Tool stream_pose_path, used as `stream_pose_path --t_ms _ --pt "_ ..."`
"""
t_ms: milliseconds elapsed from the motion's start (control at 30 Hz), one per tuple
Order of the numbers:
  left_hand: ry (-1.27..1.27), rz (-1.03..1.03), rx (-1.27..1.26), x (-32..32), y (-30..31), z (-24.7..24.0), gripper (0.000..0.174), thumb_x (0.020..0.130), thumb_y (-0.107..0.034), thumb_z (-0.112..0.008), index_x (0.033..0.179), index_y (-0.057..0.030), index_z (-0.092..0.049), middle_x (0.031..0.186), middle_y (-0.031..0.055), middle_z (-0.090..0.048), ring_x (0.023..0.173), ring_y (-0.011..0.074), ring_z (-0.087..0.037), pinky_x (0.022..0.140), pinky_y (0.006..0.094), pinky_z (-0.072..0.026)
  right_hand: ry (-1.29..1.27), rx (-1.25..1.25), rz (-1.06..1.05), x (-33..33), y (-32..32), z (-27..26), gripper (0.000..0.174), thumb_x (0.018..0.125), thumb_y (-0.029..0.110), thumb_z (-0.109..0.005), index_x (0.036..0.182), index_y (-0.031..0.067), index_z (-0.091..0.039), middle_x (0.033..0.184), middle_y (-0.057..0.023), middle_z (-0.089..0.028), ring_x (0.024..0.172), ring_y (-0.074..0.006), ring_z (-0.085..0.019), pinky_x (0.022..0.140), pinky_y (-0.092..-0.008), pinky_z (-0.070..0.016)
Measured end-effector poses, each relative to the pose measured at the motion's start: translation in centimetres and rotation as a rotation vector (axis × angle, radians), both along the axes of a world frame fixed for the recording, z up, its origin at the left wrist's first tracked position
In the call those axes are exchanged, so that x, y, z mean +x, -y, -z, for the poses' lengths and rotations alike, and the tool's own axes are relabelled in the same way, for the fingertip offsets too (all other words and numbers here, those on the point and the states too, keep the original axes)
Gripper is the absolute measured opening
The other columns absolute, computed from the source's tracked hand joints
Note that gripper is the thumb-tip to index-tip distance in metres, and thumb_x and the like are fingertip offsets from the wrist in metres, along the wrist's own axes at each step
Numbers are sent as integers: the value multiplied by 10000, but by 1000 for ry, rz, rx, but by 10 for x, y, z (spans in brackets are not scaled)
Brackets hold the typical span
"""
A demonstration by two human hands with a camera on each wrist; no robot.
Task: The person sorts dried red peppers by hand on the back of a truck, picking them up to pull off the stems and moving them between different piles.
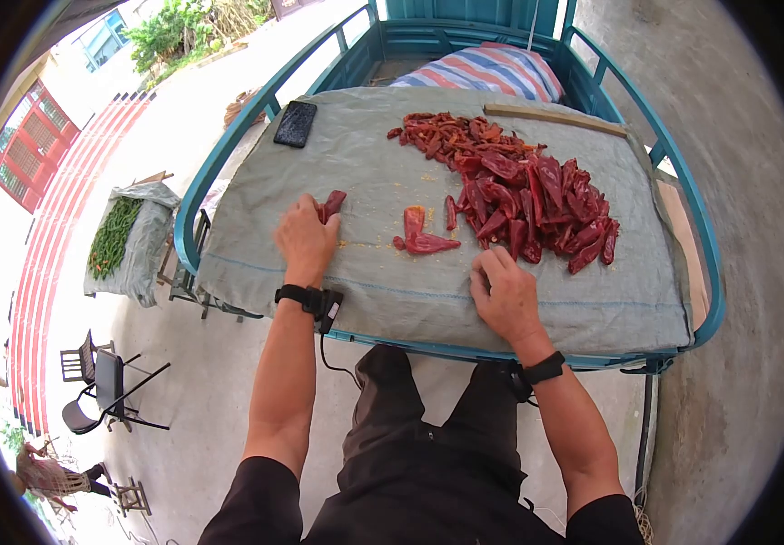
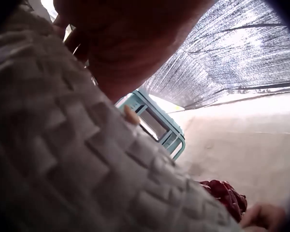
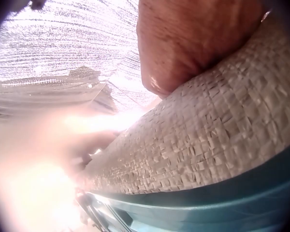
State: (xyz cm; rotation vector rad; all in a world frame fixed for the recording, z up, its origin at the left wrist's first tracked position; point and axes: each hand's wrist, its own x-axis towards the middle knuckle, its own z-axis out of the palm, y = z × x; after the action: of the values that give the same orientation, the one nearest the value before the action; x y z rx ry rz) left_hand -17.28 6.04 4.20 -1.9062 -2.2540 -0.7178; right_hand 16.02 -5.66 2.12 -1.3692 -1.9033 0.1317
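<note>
A teal cart [image 1: 465,11] is covered at its near part by a grey woven sheet [image 1: 374,145]. On the sheet's right side, red peppers are heaped in a pile [image 1: 537,195]. The right hand [image 1: 508,295] is rested at the pile's near edge, its fingers bent; whether anything is pinched cannot be told. The left hand [image 1: 306,241] is placed farther left. Between the hands, two loose peppers [image 1: 428,243] are laid touching. One smaller pepper [image 1: 334,203] is clamped between the left thumb and fingers.
</note>
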Motion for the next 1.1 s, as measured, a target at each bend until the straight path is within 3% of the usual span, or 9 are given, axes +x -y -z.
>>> stream_pose_path --t_ms 100,200,300,400,500,600,900,1000,1100 --pt "-144 57 209 19 10 -13 389 885 -309 -889 1171 -92 -737 1186 149 -746 1145 373 -729 966 498 -570 11 -7 3 1 0 0 147 934 43 -730 1053 81 -653 979 -125 -656 840 -390 -713 719 -480 -566" --pt "241 498 75 38 17 -20 378 889 -228 -887 1207 -90 -735 1244 133 -710 1220 365 -692 1015 477 -555 -4 -8 -6 0 -1 1 139 940 61 -721 1049 89 -641 979 -136 -640 837 -422 -704 712 -523 -564" --pt "262 825 23 65 34 -24 389 893 -154 -872 1248 -86 -727 1271 134 -707 1268 367 -665 1041 464 -548 -8 9 -13 0 -1 0 134 941 66 -717 1046 93 -638 977 -140 -631 835 -437 -701 708 -544 -562" --pt "110 921 59 83 36 -9 394 888 -159 -874 1242 -84 -720 1242 140 -709 1229 377 -669 1028 472 -552 11 5 -4 1 -1 2 146 935 56 -728 1054 87 -649 982 -132 -650 841 -409 -706 715 -512 -561" --pt "30 902 75 91 34 -3 384 881 -167 -883 1214 -87 -709 1190 134 -701 1168 379 -677 988 491 -557 15 -4 -3 0 -2 1 150 934 55 -734 1058 85 -656 987 -128 -660 845 -396 -709 720 -497 -562" --pt "168 739 56 94 36 -1 358 867 -186 -902 1140 -90 -690 1133 116 -688 1100 372 -680 928 502 -555 10 -7 -5 1 -1 1 144 936 59 -734 1053 85 -655 988 -127 -661 846 -397 -710 719 -499 -562" --pt "-51 193 262 44 11 -18 366 848 -251 -937 1050 -99 -673 1071 108 -686 1053 375 -676 871 510 -540 -14 1 -14 0 0 -1 126 951 74 -712 1048 88 -632 988 -147 -637 848 -438 -702 721 -546 -564" --pt "-105 237 310 51 18 -25 359 874 -257 -917 1099 -91 -692 1079 122 -696 1062 373 -689 886 514 -553 -10 -2 -14 1 0 0 128 952 76 -713 1051 89 -633 993 -146 -639 847 -438 -702 724 -546 -568" --pt "135 458 197 65 17 -8 278 908 -237 -853 1070 -74 -697 1043 150 -717 1017 398 -720 859 535 -557 -5 -12 -11 1 0 0 129 951 78 -714 1052 88 -634 996 -145 -642 845 -438 -703 725 -546 -570"
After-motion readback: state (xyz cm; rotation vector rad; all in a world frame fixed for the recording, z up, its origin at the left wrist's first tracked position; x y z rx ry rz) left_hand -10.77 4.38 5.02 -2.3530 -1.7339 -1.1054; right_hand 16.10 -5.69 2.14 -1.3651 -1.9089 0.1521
